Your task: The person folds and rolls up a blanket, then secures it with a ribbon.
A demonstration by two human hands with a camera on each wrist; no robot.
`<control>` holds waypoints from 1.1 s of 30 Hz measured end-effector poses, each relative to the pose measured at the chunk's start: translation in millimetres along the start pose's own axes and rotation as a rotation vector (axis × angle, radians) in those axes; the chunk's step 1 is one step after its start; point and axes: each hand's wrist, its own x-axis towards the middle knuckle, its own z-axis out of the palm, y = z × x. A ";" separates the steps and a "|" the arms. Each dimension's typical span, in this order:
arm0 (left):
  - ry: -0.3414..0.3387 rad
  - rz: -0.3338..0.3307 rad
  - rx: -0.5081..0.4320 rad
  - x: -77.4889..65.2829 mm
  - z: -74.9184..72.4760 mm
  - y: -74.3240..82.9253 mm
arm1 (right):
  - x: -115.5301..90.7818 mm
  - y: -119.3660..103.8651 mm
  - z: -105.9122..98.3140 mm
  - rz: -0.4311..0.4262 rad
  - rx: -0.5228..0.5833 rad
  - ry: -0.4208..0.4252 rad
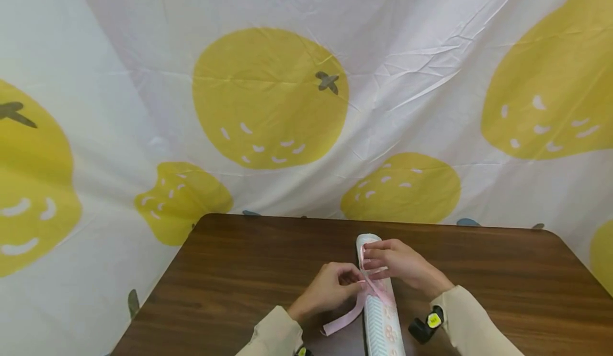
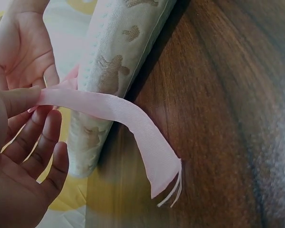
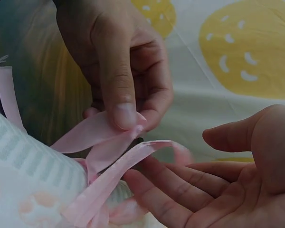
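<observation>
A long, narrow roll of white padded fabric [image 1: 380, 326] with pale green stripes and pinkish prints lies on the table, pointing away from me. Pink ribbon [image 2: 137, 126] goes round its middle. My left hand [image 1: 330, 288] pinches the ribbon between thumb and index finger, just left of the roll; a frayed tail hangs from that grip over the table. My right hand [image 1: 399, 263] is over the roll's far part, thumb apart from the fingers. In the right wrist view, a loop of ribbon [image 3: 109, 178] passes over its extended fingertips [image 3: 142, 183].
The dark wood-grain table [image 1: 239, 271] extends to both sides of the roll. Behind it hangs a white cloth [image 1: 412, 5] printed with yellow fruit, close to the far edge. A black strap device [image 1: 421, 329] sits at my right wrist.
</observation>
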 end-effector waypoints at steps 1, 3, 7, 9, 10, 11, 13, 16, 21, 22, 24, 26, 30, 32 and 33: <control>0.001 0.004 -0.002 -0.1 0.0 0.2 | 1.1 0.2 1.6 0.007 0.007 -0.002; 0.004 0.010 -0.002 -0.1 0.1 0.4 | 2.3 0.2 3.9 0.019 0.017 -0.009; 0.009 0.011 -0.003 0.2 0.8 0.5 | 0.7 1.0 3.9 0.032 0.024 -0.012; 0.010 0.008 -0.004 0.3 0.9 0.5 | -1.8 1.1 2.5 0.026 0.016 -0.009; 0.010 0.006 -0.006 0.4 0.8 0.4 | -3.3 1.1 1.7 0.021 0.005 -0.006; 0.011 0.006 -0.009 0.6 0.9 0.1 | -4.9 1.1 0.9 0.017 -0.006 -0.003; 0.010 0.004 -0.010 1.1 1.0 -0.4 | -7.8 0.7 -0.5 0.010 -0.026 0.000; 0.008 0.003 -0.012 1.9 1.5 -0.8 | -11.3 0.5 -2.8 0.001 -0.061 0.007; 0.008 0.004 -0.010 2.9 2.2 0.0 | -18.8 1.1 -7.9 -0.023 -0.115 0.023; 0.011 0.006 -0.011 3.1 2.3 0.2 | -20.9 1.6 -8.6 -0.033 -0.135 0.026; 0.014 0.010 -0.013 3.6 2.3 0.1 | -25.1 3.4 -9.1 -0.059 -0.182 0.033; 0.016 0.008 -0.013 3.8 2.2 0.3 | -29.0 6.9 -8.2 -0.090 -0.225 0.040; 0.021 0.000 -0.010 5.5 2.8 1.2 | -35.9 16.1 -3.6 -0.133 -0.272 0.059; 0.021 -0.007 -0.009 6.3 3.3 2.2 | -38.4 20.8 0.0 -0.157 -0.305 0.082; 0.022 -0.006 -0.010 6.8 3.7 2.7 | -39.4 23.0 2.1 -0.173 -0.321 0.095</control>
